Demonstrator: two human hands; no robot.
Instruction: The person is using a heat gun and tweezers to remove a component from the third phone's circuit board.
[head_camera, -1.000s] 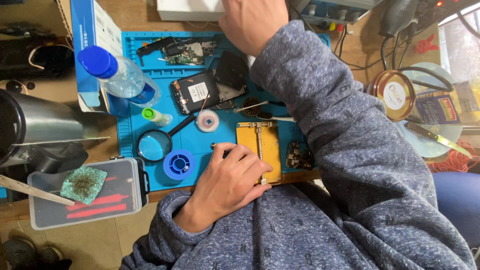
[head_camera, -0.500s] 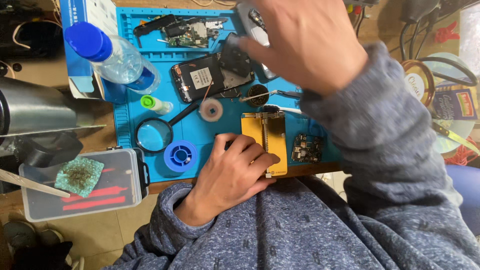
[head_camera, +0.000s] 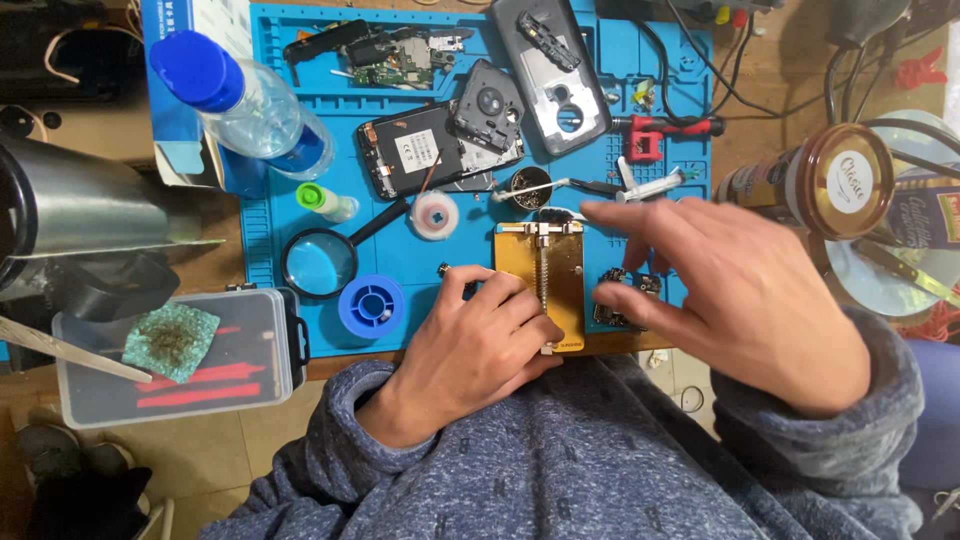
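While the left hand (head_camera: 480, 335) rests curled on the near edge of the yellow board holder (head_camera: 541, 285), pinning it flat with nothing clenched inside the grip, the right hand (head_camera: 745, 290) hovers with fingers spread and released, thumb tip just touching the small circuit board (head_camera: 622, 297) that lies on the blue mat (head_camera: 400, 250) right beside the holder. To handle that board well, I'd say pinch it by its edges, lightly, and keep the left hand's weight on the holder so it can't skate. Just left sit a blue solder spool (head_camera: 371, 305) and a magnifying glass (head_camera: 320, 262); farther on, a tape roll (head_camera: 435, 214), tweezers (head_camera: 560, 186) and a syringe (head_camera: 655, 185) crowd the reach. Beyond those lie a dismantled phone (head_camera: 415, 150) and a grey back cover (head_camera: 555, 75). A water bottle (head_camera: 245, 105) at the far left and a jar (head_camera: 815, 180) at the right could tip under a careless sleeve.
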